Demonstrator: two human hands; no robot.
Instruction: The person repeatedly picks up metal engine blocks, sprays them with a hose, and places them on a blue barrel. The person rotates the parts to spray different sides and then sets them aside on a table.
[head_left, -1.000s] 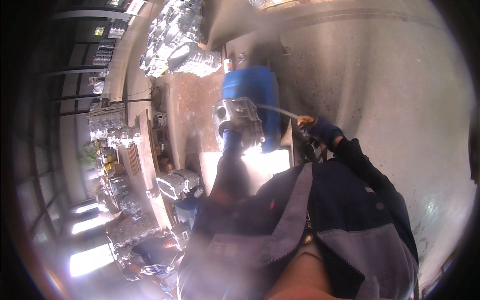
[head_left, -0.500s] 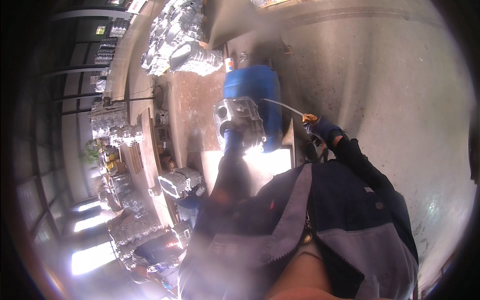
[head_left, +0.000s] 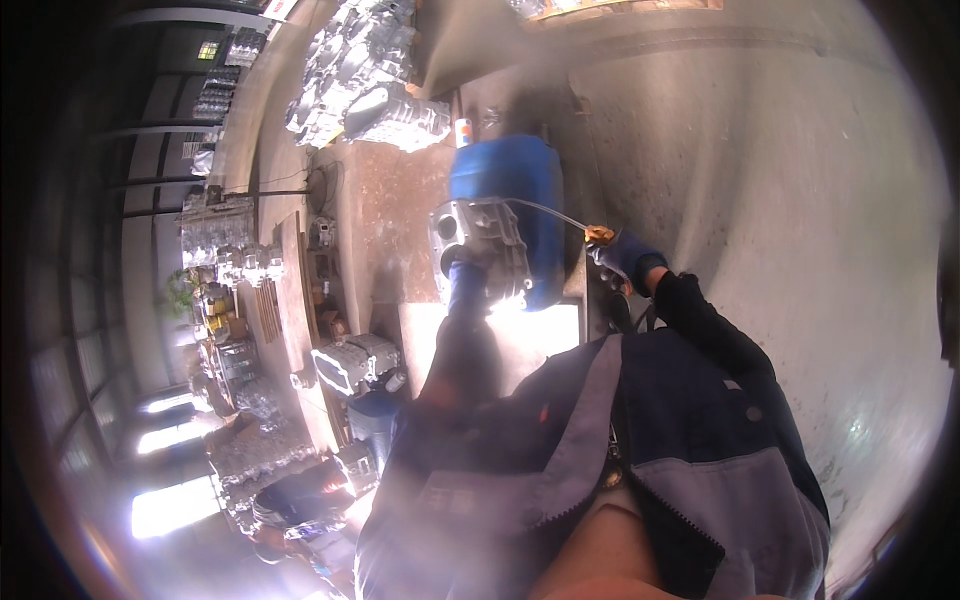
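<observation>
Right hand: moved left since half a second ago, now nearer the blue drum
Orange grip: carried left along with the hand
Metal rod: tip now at the far right corner of the grey casing, where half a second ago it stood apart, just to the right; contact unclear
Right sleeve: shifted left too

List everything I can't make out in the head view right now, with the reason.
All in the head view:
Left hand: fingers lost in haze and shadow against the casting.
Tool in the right hand: tip too thin and blurred near the casting.
Blue drum: part covered by the casting.
Metal stack: far end cut off by the upper edge.
</observation>
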